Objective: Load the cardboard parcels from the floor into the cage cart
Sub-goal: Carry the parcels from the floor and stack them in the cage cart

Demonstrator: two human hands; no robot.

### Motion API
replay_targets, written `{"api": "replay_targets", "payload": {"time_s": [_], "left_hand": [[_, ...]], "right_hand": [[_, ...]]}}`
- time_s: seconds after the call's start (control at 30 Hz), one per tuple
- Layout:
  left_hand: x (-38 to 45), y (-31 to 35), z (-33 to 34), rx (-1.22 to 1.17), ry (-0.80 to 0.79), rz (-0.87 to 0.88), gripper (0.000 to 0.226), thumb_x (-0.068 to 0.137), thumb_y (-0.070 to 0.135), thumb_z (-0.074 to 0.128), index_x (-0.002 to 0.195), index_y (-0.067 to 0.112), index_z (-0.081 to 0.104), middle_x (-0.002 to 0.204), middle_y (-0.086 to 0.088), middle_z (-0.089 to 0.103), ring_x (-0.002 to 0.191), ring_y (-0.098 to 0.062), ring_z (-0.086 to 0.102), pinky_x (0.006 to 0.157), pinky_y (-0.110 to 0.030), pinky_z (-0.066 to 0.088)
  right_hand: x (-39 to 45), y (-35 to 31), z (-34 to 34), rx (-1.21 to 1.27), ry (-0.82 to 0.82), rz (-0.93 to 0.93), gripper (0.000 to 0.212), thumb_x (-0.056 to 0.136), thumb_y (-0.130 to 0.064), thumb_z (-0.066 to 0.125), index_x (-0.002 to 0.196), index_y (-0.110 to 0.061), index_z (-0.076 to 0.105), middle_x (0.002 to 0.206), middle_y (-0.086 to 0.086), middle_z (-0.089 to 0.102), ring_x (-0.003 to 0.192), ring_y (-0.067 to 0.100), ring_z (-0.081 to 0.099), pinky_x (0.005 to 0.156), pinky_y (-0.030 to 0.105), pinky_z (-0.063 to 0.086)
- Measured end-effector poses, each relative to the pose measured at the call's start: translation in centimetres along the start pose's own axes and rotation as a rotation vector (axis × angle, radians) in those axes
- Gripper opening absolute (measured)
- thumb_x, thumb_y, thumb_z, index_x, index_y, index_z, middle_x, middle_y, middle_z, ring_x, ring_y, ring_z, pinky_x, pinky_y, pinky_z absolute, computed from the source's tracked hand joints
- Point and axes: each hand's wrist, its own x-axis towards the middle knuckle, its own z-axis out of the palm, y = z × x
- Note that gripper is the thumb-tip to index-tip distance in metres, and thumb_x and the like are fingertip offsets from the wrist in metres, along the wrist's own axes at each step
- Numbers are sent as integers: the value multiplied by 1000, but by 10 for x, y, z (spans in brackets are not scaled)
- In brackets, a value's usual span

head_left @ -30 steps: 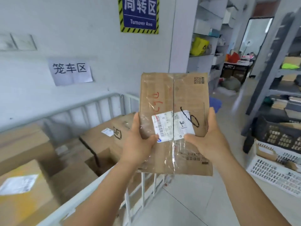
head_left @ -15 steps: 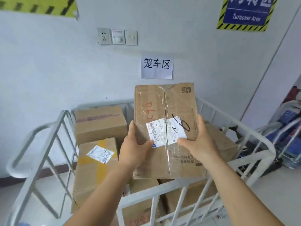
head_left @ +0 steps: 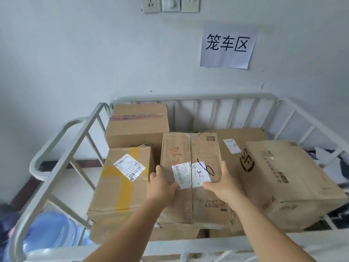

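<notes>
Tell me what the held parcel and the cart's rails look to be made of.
Held parcel: brown cardboard, matte and scuffed, with glossy clear tape along its middle seam and over a white paper label. Cart rails: likely metal tubing, smooth pale grey-white coat, judging by the round bent corners. Both hands grip the parcel's sides.

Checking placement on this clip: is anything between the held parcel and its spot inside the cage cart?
Nothing visible blocks it. The parcel, gripped by the left hand and right hand, is already past the cage cart's front rail, between the yellow-taped box and the large tilted box.
</notes>
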Motion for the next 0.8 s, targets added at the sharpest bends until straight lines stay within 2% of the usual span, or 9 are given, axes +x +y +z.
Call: {"api": "replay_targets", "payload": {"time_s": [0.13, 0.23, 0.33, 0.4, 0.43, 0.5, 0.6, 0.67, 0.8], "left_hand": [[22, -11, 25, -18, -32, -98, 97, 88, 40, 63, 154, 8, -1, 155, -8, 25, 143, -28, 25, 115, -37, 26], [35, -21, 38, 7, -20, -126, 98, 87, 35, 65, 153, 6, -2, 156, -9, 22, 141, -32, 24, 116, -39, 25], [44, -30, 45, 128, -17, -87, 89, 88, 34, 64, 152, 9, 8, 152, -8, 23, 137, -32, 26, 111, -37, 27], [47, -36, 51, 210, -45, -45, 77, 88, 32, 64, 148, 12, 21, 154, -5, 19, 135, -31, 24, 109, -36, 31], [47, -39, 54, 249, -70, -24, 72, 89, 32, 63, 147, 13, 26, 156, -4, 15, 137, -30, 22, 110, -36, 31], [46, -43, 62, 323, -125, 26, 65, 90, 34, 63, 144, 13, 35, 156, -1, 18, 137, -28, 22, 111, -36, 29], [44, -48, 71, 360, -180, 80, 61, 90, 33, 63, 141, 12, 39, 144, 2, 34, 131, -25, 31, 109, -35, 33], [42, -52, 74, 370, -202, 104, 64, 90, 30, 63, 144, 11, 34, 144, 2, 36, 130, -24, 33, 108, -34, 34], [36, -57, 70, 398, -192, 185, 68, 90, 33, 63, 146, 11, 31, 148, 0, 34, 137, -23, 29, 112, -36, 30]], "right_hand": [[29, 13, 23, 17, -78, 15, 110, 82, -31, 76, 156, -29, -6, 158, -1, 31, 126, 24, 50, 75, 28, 40], [42, 15, 39, 26, -119, 20, 109, 82, -29, 76, 157, -29, -4, 155, -2, 36, 115, 22, 55, 69, 27, 44], [50, 17, 53, 16, -151, -22, 104, 73, -31, 78, 154, -31, 12, 150, -5, 41, 118, 20, 55, 85, 34, 51], [53, 18, 59, -12, -175, -43, 92, 73, -25, 76, 149, -29, 24, 147, -5, 44, 117, 19, 55, 85, 33, 51], [52, 18, 62, -31, -186, -55, 87, 77, -21, 74, 149, -27, 26, 148, -5, 42, 120, 19, 54, 85, 30, 49], [48, 18, 65, -93, -221, -57, 90, 86, -20, 69, 156, -22, 14, 158, -5, 26, 134, 20, 43, 90, 26, 42], [42, 20, 69, -183, -268, -77, 88, 93, -26, 63, 158, -22, 3, 164, -10, 2, 147, 18, 23, 111, 33, 33], [37, 20, 69, -229, -297, -88, 85, 95, -28, 59, 158, -21, 2, 164, -11, -2, 149, 18, 18, 116, 36, 27], [18, 17, 67, -300, -296, -108, 83, 95, -35, 57, 158, -21, 4, 164, -10, -1, 149, 19, 15, 118, 40, 25]]}}
